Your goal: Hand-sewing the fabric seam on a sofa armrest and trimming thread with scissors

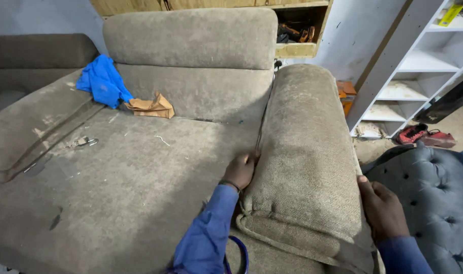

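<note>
Brown-grey fabric covers the sofa armrest (305,152) at near right, pressed between the left hand (240,170), flat against its inner side, and the right hand (381,208), fingers curled on its outer edge, with a blue cloth (103,81) far left.

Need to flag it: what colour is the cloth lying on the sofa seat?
Bright blue cloth, clearest in the head view.

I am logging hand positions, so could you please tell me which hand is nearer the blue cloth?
Left. The left hand is at the armrest's inner side, facing the blue cloth; the right hand is on its outer side.
</note>
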